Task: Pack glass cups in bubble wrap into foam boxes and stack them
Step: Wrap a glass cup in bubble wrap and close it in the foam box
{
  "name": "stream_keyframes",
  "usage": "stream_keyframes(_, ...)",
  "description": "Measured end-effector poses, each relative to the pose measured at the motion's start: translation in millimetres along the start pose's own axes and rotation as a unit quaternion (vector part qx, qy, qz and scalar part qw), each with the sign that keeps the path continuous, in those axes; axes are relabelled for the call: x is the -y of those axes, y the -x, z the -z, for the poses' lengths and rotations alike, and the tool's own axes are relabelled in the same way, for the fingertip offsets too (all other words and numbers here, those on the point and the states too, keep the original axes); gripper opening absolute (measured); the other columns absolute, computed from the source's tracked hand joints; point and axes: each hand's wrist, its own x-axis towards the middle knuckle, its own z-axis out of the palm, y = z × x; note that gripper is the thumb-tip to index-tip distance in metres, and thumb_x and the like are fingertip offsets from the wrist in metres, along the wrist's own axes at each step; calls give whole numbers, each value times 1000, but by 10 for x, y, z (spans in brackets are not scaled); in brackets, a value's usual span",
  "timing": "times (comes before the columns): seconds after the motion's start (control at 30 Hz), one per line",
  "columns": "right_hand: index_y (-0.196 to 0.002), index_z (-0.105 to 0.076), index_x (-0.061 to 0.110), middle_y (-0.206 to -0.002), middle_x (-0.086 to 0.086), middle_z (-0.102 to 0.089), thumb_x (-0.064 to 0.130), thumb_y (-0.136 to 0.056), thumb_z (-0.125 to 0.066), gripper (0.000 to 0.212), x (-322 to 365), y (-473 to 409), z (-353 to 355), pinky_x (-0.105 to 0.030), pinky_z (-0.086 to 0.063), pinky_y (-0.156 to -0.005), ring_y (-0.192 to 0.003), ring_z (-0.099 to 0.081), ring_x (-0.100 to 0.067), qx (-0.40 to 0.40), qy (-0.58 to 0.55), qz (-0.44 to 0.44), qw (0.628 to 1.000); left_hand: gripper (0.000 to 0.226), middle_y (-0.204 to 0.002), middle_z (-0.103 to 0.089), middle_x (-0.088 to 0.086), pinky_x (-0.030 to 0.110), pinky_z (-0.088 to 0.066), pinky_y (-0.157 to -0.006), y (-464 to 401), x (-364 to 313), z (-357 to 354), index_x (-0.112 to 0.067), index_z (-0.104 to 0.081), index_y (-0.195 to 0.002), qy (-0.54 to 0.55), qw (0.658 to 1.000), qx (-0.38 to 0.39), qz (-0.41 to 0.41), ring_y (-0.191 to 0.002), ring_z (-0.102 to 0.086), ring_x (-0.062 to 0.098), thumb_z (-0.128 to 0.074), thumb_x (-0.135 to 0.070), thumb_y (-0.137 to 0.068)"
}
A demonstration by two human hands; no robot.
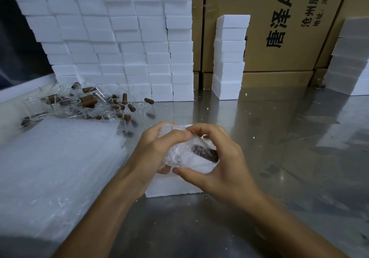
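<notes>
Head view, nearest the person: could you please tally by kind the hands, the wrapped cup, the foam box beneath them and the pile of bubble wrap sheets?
Hands: 2 (left hand, right hand)
Bubble-wrapped cup, held by both hands: 1
Foam box under the hands: 1
Pile of bubble wrap sheets: 1
Total: 5

A shiny steel counter [279,138] fills the lower view, its surface flecked with small white crumbs and throwing back soft reflections of what stands behind it. Tall brown cardboard cartons [279,28] printed with large black characters line the back right, and far left there's a dark, shadowed stretch of room [14,48].
</notes>
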Motion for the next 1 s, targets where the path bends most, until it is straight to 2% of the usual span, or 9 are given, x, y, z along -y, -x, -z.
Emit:
stream_keyframes(0.1,-114,-60,23,-105,6,-66,13,-63,-93,61,40,0,22,-28,-57,-76,-96,-67,-15,21,-81,-69,994,39,-77,-56,10,28,-31,-47,6,9,19,-19,-72,-84,73,995,69,17,-66,-50,25,-69,-51,-60)
stream_keyframes(0.2,-108,-62,18,-92,8,-70,0,-61,-91,58,61,-34,60,-20,-54,-69,-78,-67,-6,30,-187,-122,974,33,-72,-56,8,20,-23,-40,5,9,54,-16,-73,-85,144,978,150,10,-53,-46,17,-62,-46,-74)
stream_keyframes(0.3,-107,-64,7,-87,2,-72,-3,-60,-91,55,48,-100,140,-23,-56,-68,-76,-68,-11,28,-260,-163,951,41,-86,-66,12,22,-34,-41,-16,17,106,-10,-74,-105,202,958,203,3,-58,-55,19,-52,-35,-80)
stream_keyframes(0.37,-110,-64,0,-90,-10,-72,-3,-60,-88,55,28,-132,179,-30,-58,-64,-75,-69,-22,27,-329,-203,922,51,-103,-68,18,24,-43,-42,-34,30,132,-8,-67,-123,218,950,225,2,-68,-64,25,-57,-30,-78)
stream_keyframes(0.43,-113,-63,-3,-94,-16,-70,2,-60,-86,57,-6,-147,188,-33,-55,-61,-79,-67,-29,32,-376,-231,897,57,-111,-67,19,25,-49,-42,-45,46,140,-11,-63,-128,212,947,243,-6,-77,-68,33,-70,-31,-75)
stream_keyframes(0.6,-116,-64,-5,-96,-16,-68,9,-64,-80,56,-53,-139,178,-30,-54,-71,-82,-63,-29,46,-449,-274,849,63,-104,-71,18,24,-55,-49,-57,92,124,-17,-66,-125,151,968,195,-42,-74,-71,33,-85,-42,-70)
stream_keyframes(0.8,-114,-67,0,-100,-13,-71,12,-62,-81,56,-79,-130,177,-30,-55,-79,-91,-69,-24,49,-462,-295,835,66,-99,-72,14,24,-55,-50,-70,116,91,-19,-72,-118,133,979,147,-44,-70,-69,25,-90,-47,-60)
stream_keyframes(0.9,-116,-66,-3,-104,-16,-70,8,-64,-80,55,-77,-130,194,-34,-56,-85,-95,-68,-27,55,-472,-303,826,58,-102,-71,11,27,-57,-56,-74,128,92,-16,-72,-116,133,980,144,-36,-79,-69,22,-87,-37,-64)
stream_keyframes(1.0,-122,-62,-6,-111,-21,-67,3,-71,-74,53,-78,-134,200,-37,-54,-90,-101,-65,-31,77,-480,-305,819,74,-109,-70,15,31,-57,-73,-86,137,99,-9,-71,-116,147,979,135,-34,-95,-68,26,-94,-39,-53)
